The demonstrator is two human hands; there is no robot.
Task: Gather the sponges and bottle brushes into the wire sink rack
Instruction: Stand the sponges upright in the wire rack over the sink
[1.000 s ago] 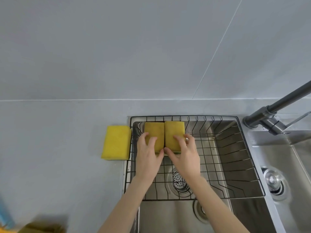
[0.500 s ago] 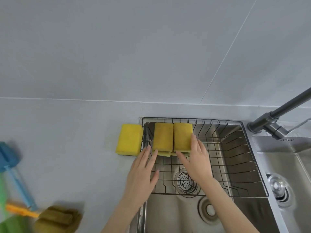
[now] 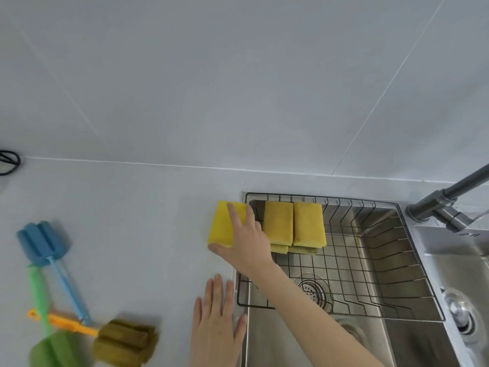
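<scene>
A wire sink rack (image 3: pixel 375 263) hangs in the steel sink. At its back left lie two dark-yellow sponges (image 3: pixel 293 223) side by side, on top of others. A bright yellow sponge (image 3: pixel 221 226) lies on the counter just left of the rack. My right hand (image 3: pixel 246 242) reaches across onto it, fingers over the top and thumb at its near edge. My left hand (image 3: pixel 217 316) rests flat and open on the counter by the sink's rim. Three bottle brushes lie crossed at the far left: blue (image 3: pixel 42 242), green (image 3: pixel 50 348) and orange-handled with an olive head (image 3: pixel 124 343).
A grey faucet (image 3: pixel 444 202) stands at the right behind a second basin (image 3: pixel 463 287). The sink drain (image 3: pixel 313 290) shows under the rack. A black cable (image 3: pixel 9 161) lies at the far left by the grey wall.
My right hand left the rack's sponges and moved left onto the counter sponge. My left hand drew back to the counter by the sink's rim. The view swung left, showing the brushes.
</scene>
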